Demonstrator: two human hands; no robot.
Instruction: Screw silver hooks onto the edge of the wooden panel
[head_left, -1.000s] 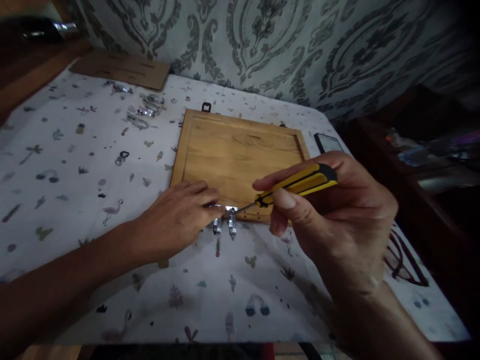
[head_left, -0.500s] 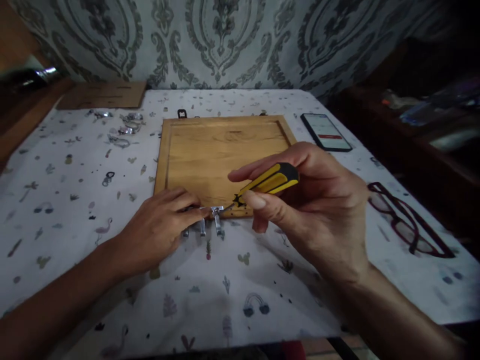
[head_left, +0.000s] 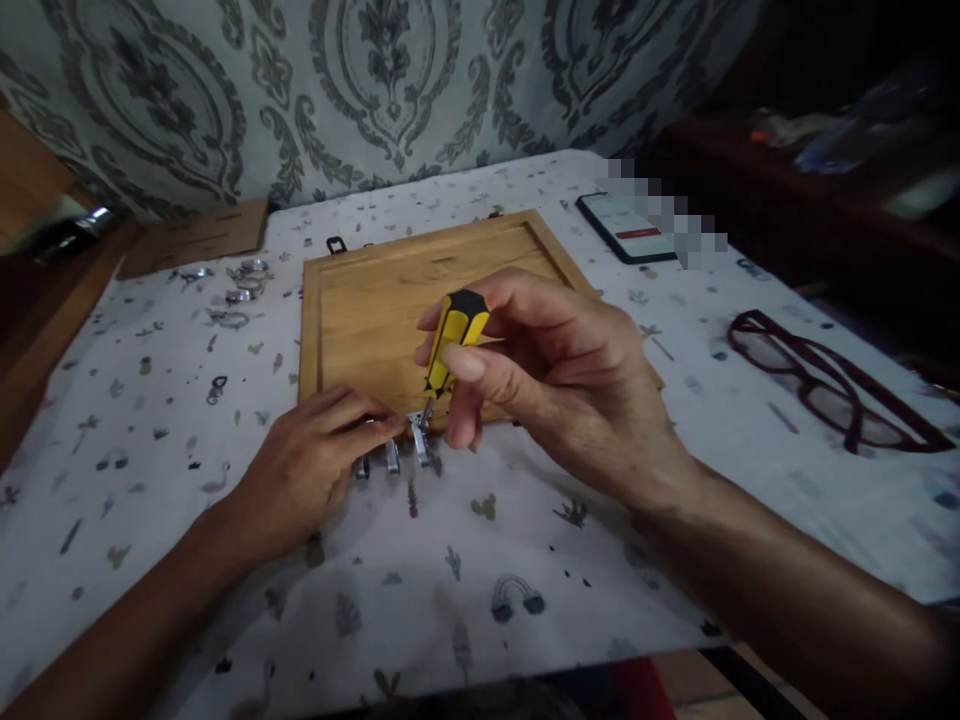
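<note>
In my right hand [head_left: 577, 390] is a short screwdriver [head_left: 459, 330] with a yellow and black handle, pinched between thumb and fingers. It stands fairly upright, its shaft reaching down to the metal hook rail [head_left: 421, 447] at the near edge of a framed wooden board [head_left: 397, 310]. Two or three silver hooks hang from the rail over the board's edge. My left hand [head_left: 307, 465] presses the rail's left part against the board with its fingers, hiding some of it. Whether a screw sits under the tip is too small to tell.
Several loose silver metal pieces [head_left: 241, 295] lie on the patterned tablecloth [head_left: 172, 400] at left, before a cardboard sheet [head_left: 202, 235]. A phone [head_left: 626, 232] rests at the back right, with dark-red eyeglasses [head_left: 832, 390] nearer. A patterned wall [head_left: 382, 80] closes off the back.
The screwdriver has swung from a low slant to nearly upright, its tip now at the rail. My right hand has moved left with it. The view has turned slightly.
</note>
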